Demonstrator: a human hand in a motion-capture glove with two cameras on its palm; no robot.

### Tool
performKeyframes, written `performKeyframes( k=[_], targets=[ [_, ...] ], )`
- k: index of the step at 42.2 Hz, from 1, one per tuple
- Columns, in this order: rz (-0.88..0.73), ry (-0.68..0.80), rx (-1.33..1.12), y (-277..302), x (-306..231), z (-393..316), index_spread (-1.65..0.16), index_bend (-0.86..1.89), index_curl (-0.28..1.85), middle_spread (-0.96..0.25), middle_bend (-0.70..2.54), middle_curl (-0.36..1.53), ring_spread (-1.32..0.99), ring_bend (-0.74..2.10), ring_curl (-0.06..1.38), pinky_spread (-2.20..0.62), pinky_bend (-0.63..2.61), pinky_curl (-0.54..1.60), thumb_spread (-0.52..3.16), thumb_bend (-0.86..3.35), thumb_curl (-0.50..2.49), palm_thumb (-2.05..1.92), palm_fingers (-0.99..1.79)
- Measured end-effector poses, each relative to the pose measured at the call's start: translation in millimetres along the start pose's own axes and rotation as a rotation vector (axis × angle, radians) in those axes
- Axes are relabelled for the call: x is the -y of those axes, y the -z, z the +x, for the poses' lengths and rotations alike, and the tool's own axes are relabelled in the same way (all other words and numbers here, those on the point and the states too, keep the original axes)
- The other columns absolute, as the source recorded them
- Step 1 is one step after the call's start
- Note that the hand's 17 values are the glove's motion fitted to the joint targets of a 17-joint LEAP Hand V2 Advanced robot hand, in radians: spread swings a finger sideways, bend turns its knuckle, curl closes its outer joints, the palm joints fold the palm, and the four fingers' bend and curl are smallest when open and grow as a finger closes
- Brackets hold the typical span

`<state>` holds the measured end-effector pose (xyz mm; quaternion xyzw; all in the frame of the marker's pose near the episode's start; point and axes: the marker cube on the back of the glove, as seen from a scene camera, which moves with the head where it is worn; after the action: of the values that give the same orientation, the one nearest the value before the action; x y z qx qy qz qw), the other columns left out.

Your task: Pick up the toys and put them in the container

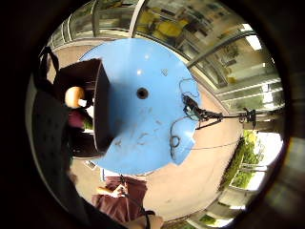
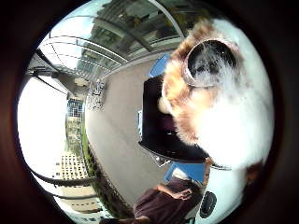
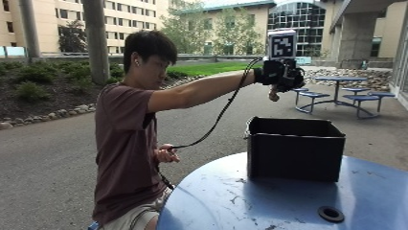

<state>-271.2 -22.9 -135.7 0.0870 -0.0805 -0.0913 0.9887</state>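
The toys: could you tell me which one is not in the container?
The fluffy white-and-orange toy, held by the right hand above the container; the cream one and others lie inside.

Bright daylight over a paved courtyard (image 3: 51, 143). A round blue counter (image 3: 255, 201) sits up front, blue picnic tables (image 3: 341, 93) stand across the pavement, a concrete column (image 3: 96, 38) rises beside shrubs, and tall tan buildings (image 3: 57, 19) and a glass facade (image 3: 300, 17) close the back.
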Motion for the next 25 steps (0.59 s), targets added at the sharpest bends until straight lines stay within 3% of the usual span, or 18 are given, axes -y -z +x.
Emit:
performKeyframes(
  k=[3,6,12,15,17,20,21,23,25],
  targets=[
    [-0.005,-0.006,-0.106,-10,2,-17,-0.3,0.18,-0.01,-0.25,1.19,0.86,-0.32,1.53,0.6,-0.38,1.32,0.53,1.07,0.34,0.99,0.59,0.84],
    [-0.025,0.063,-0.065,-22,1,-46,-0.31,0.17,-0.01,-0.26,1.18,0.87,-0.32,1.53,0.6,-0.38,1.32,0.53,1.05,0.33,1.01,0.59,0.85],
    [-0.07,-0.142,-0.181,-46,10,-58,-0.31,0.17,-0.01,-0.27,1.16,0.9,-0.33,1.53,0.6,-0.38,1.32,0.53,1.03,0.32,1.04,0.59,0.84],
    [-0.183,-0.236,-0.029,-50,13,-53,-0.31,0.15,-0.01,-0.27,1.15,0.91,-0.33,1.53,0.6,-0.38,1.32,0.53,1.01,0.31,1.06,0.59,0.83],
    [-0.303,-0.209,-0.002,-59,10,-61,-0.31,0.14,-0.02,-0.28,1.15,0.92,-0.33,1.53,0.61,-0.38,1.33,0.54,1.0,0.3,1.07,0.57,0.82],
    [-0.432,-0.013,-0.083,-79,0,-89,-0.2,-0.12,-0.04,-0.27,0.99,0.89,-0.31,1.56,0.62,-0.38,1.44,0.56,1.15,0.18,0.94,0.35,0.37],
    [-0.434,0.021,-0.096,-83,-2,-93,-0.17,-0.1,-0.01,-0.25,0.85,0.85,-0.31,1.48,0.61,-0.35,1.44,0.57,1.17,0.12,0.89,0.24,-0.03],
    [-0.405,0.017,-0.121,-87,-1,-95,-0.13,0.06,0.05,-0.19,0.63,0.78,-0.25,1.3,0.59,-0.27,1.46,0.59,1.19,0.03,0.82,0.12,-0.44],
    [-0.377,-0.032,-0.161,-90,1,-92,-0.11,0.07,0.04,-0.14,0.5,0.72,-0.21,1.18,0.54,-0.22,1.46,0.55,1.21,0.0,0.77,0.07,-0.47]
  ],
)
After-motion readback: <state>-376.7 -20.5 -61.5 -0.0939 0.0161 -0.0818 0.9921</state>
